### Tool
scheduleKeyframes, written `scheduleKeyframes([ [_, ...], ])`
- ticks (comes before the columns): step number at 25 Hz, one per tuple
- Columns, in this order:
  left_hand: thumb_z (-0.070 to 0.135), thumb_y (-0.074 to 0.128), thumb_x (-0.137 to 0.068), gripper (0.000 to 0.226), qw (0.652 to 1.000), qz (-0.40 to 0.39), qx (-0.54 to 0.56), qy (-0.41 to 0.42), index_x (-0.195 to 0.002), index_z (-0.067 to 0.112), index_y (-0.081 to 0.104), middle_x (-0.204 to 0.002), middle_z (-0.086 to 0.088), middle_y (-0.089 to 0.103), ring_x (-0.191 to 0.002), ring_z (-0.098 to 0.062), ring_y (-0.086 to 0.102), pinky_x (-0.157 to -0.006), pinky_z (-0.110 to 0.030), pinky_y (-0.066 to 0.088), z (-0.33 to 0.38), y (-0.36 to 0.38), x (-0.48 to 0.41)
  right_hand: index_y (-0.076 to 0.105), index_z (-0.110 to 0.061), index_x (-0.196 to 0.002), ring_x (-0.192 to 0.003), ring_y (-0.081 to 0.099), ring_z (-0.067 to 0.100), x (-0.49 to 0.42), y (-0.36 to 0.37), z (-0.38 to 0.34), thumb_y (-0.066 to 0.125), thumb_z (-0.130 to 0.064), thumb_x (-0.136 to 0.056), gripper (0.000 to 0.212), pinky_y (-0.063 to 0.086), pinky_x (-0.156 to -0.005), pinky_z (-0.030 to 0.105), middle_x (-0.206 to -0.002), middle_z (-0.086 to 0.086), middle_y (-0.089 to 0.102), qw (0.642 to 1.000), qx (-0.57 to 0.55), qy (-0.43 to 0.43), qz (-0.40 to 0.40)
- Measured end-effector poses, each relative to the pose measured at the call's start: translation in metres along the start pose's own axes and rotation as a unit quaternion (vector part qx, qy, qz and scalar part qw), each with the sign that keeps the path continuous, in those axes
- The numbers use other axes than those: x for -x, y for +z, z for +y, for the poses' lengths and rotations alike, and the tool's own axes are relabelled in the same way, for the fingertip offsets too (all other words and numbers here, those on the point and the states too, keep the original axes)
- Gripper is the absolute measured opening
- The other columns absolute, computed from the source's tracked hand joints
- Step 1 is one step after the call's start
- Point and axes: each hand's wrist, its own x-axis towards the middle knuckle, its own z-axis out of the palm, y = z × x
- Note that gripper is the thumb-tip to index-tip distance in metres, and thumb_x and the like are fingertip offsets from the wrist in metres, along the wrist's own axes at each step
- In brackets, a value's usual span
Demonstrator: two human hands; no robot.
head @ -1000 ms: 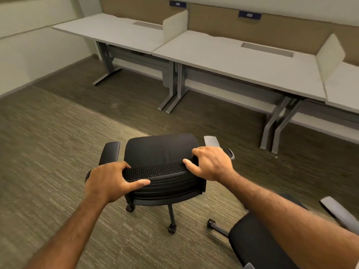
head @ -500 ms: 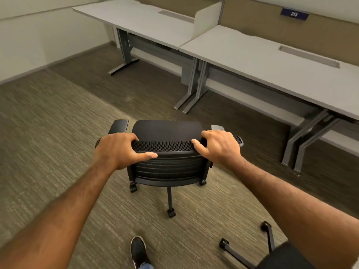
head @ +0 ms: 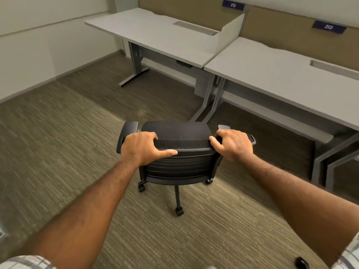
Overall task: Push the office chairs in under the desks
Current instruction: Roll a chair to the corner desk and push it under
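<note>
Your left hand [head: 142,147] and right hand [head: 233,145] both grip the top edge of the black mesh-backed office chair [head: 180,164], one at each corner. The two pale grey rectangular desks [head: 155,33] stand just beyond the chair, which isn't under either yet.
</note>
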Motion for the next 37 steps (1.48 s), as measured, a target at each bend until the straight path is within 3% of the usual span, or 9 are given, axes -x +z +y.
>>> scheduleKeyframes([
  [7, 0.113, 0.025, -0.047, 0.102, 0.999, 0.025, -0.011, -0.026, -0.092, 0.032, 0.068, -0.071, 0.011, 0.063, -0.070, -0.015, 0.061, -0.060, -0.032, 0.042, -0.080, 0.007, -0.132, 0.052, -0.026, -0.066, -0.057, 0.053, 0.015, -0.166, 0.034, -0.011, 0.025, -0.067, -0.094, 0.057, 0.034, -0.053, 0.033, -0.061, -0.008, 0.055, 0.999, 0.005, -0.047, 0.015],
  [10, 0.113, 0.025, -0.047, 0.101, 0.999, 0.024, -0.012, -0.040, -0.091, 0.033, 0.068, -0.070, 0.015, 0.061, -0.069, -0.012, 0.059, -0.059, -0.031, 0.039, -0.109, 0.009, -0.180, 0.055, -0.024, -0.068, -0.059, 0.054, 0.016, -0.229, 0.051, -0.018, 0.028, -0.067, -0.094, 0.057, 0.040, -0.054, 0.035, -0.065, -0.007, 0.057, 0.998, 0.002, -0.062, 0.019],
  [13, 0.113, 0.027, -0.047, 0.102, 0.998, 0.015, 0.007, -0.064, -0.096, 0.034, 0.069, -0.072, 0.015, 0.062, -0.072, -0.012, 0.061, -0.062, -0.032, 0.043, -0.140, 0.009, -0.235, 0.060, -0.022, -0.075, -0.065, 0.057, 0.016, -0.300, 0.063, -0.027, 0.029, -0.067, -0.094, 0.058, 0.050, -0.060, 0.039, -0.070, -0.006, 0.060, 0.998, -0.019, -0.064, -0.007],
  [22, 0.113, 0.024, -0.045, 0.104, 0.995, 0.021, -0.004, -0.093, -0.096, 0.035, 0.070, -0.076, 0.012, 0.066, -0.077, -0.017, 0.065, -0.065, -0.033, 0.047, -0.242, 0.005, -0.394, 0.061, -0.024, -0.076, -0.062, 0.056, 0.015, -0.503, 0.107, -0.054, 0.027, -0.068, -0.095, 0.058, 0.049, -0.057, 0.037, -0.068, -0.008, 0.060, 0.996, -0.030, -0.083, -0.010],
  [24, 0.113, 0.024, -0.046, 0.102, 0.996, 0.030, -0.001, -0.087, -0.094, 0.035, 0.069, -0.076, 0.012, 0.066, -0.076, -0.016, 0.064, -0.063, -0.032, 0.047, -0.273, 0.003, -0.432, 0.059, -0.027, -0.072, -0.059, 0.054, 0.011, -0.548, 0.115, -0.068, 0.026, -0.069, -0.094, 0.057, 0.044, -0.052, 0.033, -0.065, -0.010, 0.059, 0.996, -0.031, -0.082, -0.007],
  [27, 0.113, 0.023, -0.046, 0.099, 0.997, 0.039, -0.015, -0.065, -0.089, 0.035, 0.068, -0.071, 0.015, 0.061, -0.068, -0.012, 0.058, -0.054, -0.027, 0.034, -0.317, 0.000, -0.481, 0.053, -0.030, -0.068, -0.057, 0.050, 0.008, -0.602, 0.125, -0.088, 0.024, -0.071, -0.091, 0.055, 0.026, -0.048, 0.028, -0.064, -0.010, 0.057, 0.996, -0.034, -0.080, -0.001],
  [29, 0.112, 0.024, -0.047, 0.099, 0.998, 0.045, -0.013, -0.049, -0.087, 0.033, 0.068, -0.069, 0.015, 0.059, -0.066, -0.010, 0.055, -0.051, -0.025, 0.030, -0.355, 0.000, -0.513, 0.056, -0.030, -0.070, -0.059, 0.051, 0.008, -0.638, 0.134, -0.109, 0.025, -0.070, -0.090, 0.055, 0.025, -0.049, 0.028, -0.066, -0.010, 0.058, 0.997, -0.033, -0.069, 0.000],
  [33, 0.112, 0.022, -0.051, 0.105, 0.999, 0.023, 0.007, -0.023, -0.098, 0.032, 0.072, -0.083, 0.010, 0.070, -0.079, -0.013, 0.065, -0.068, -0.035, 0.052, -0.429, -0.006, -0.582, 0.063, -0.030, -0.079, -0.067, 0.055, 0.008, -0.711, 0.147, -0.151, 0.022, -0.072, -0.088, 0.060, 0.028, -0.052, 0.026, -0.075, -0.011, 0.061, 0.998, -0.043, -0.035, -0.009],
  [37, 0.110, 0.018, -0.056, 0.108, 1.000, 0.007, 0.011, -0.005, -0.108, 0.031, 0.071, -0.092, 0.008, 0.071, -0.087, -0.015, 0.067, -0.075, -0.037, 0.054, -0.498, -0.010, -0.653, 0.064, -0.029, -0.082, -0.069, 0.057, 0.009, -0.785, 0.164, -0.188, 0.023, -0.072, -0.089, 0.060, 0.034, -0.054, 0.029, -0.077, -0.011, 0.063, 0.999, -0.036, -0.016, -0.015],
])
